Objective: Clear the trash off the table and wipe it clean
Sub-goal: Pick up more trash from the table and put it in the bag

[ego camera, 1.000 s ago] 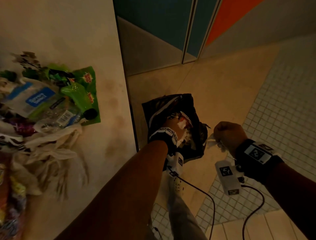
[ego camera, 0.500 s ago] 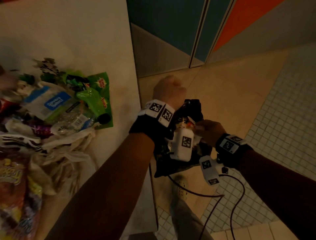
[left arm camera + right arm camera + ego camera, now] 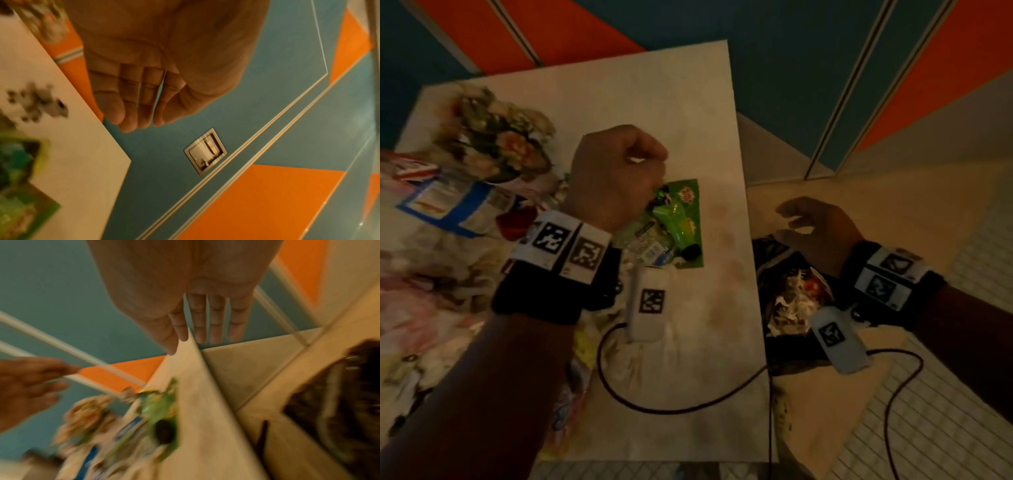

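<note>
A heap of trash covers the left of the pale table (image 3: 661,102): a green sponge packet (image 3: 683,219), a crushed clear bottle (image 3: 647,248), a blue-and-white wrapper (image 3: 448,205) and crumpled bags. My left hand (image 3: 619,171) hovers just above the green packet and holds nothing; in the left wrist view its fingers (image 3: 131,116) hang loosely together. My right hand (image 3: 801,219) floats, fingers spread and empty, above a black trash bag (image 3: 784,356) on the floor by the table's right edge. Crumpled paper (image 3: 798,298) lies inside the bag.
A bunch of flowers (image 3: 496,137) stands at the table's back left. Brownish stains (image 3: 722,240) mark the bare strip along the table's right side. Teal and orange cabinet doors (image 3: 859,68) stand behind. Wrist cables (image 3: 688,407) trail across the table's front.
My left hand rose out of the bag and crossed over to the table. My right hand dropped its crumpled paper into the bag and opened. The view swung left towards the table.
</note>
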### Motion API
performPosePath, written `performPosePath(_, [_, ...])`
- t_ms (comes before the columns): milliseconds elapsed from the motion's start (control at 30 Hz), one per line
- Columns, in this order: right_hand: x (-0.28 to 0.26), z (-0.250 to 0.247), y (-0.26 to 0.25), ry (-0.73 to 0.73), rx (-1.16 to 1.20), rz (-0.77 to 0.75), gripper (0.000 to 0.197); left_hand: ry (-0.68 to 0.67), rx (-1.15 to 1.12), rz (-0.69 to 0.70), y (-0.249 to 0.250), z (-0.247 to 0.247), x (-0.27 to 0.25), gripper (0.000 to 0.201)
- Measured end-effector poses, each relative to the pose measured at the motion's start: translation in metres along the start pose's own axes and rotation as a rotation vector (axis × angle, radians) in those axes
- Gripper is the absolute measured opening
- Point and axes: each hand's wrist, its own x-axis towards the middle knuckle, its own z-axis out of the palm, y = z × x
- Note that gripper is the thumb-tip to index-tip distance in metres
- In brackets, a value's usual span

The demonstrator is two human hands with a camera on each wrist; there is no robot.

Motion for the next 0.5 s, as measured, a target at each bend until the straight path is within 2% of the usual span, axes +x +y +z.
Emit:
performPosePath(100, [-0.004,0.029,-0.039,-0.022,-0.020,-0.103,0.038,-0.002,0.080,-0.027,-0.023,-0.039,0.002,0.009])
performPosePath(167, [-0.004,0.049,-0.055,-0.055,-0.029,-0.147,0.041,-0.017,0.167,-0.046,-0.039,-0.058,0.004,0.004])
performPosePath(267, [0.001,0.075,-0.071,-0.117,-0.144,-0.160,0.051,-0.109,0.374,-0.088,-0.066,-0.066,0.009,0.009])
performPosePath(400, [0.021,0.104,-0.087,-0.106,-0.249,-0.091,0.068,-0.296,0.532,-0.156,-0.102,-0.052,0.016,0.029])
performPosePath(500, [0.036,0.119,-0.094,-0.088,-0.246,-0.010,0.073,-0.286,0.584,-0.130,-0.113,-0.037,0.023,0.052])
